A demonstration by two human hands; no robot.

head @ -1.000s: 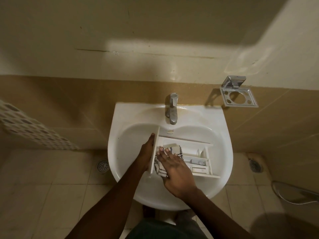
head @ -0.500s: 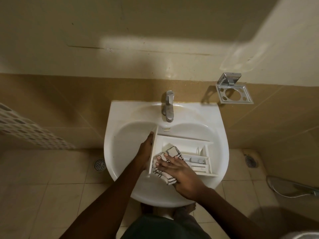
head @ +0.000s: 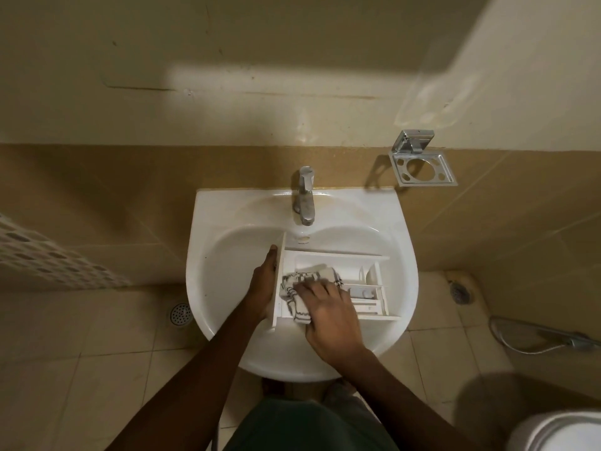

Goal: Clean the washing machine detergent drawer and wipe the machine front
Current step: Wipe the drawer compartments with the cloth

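Mid-clean — detergent drawer sitting in the sink, left hand gripping its front panel, right hand pressing a checked cloth into the compartment. Machine front nowhere in view — probably unwiped.

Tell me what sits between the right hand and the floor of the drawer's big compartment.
Only the checked cloth. The right hand presses it flat into the large compartment of the detergent drawer, which lies in the sink. The left hand steadies the drawer's front panel from outside, clear of the wiping path.
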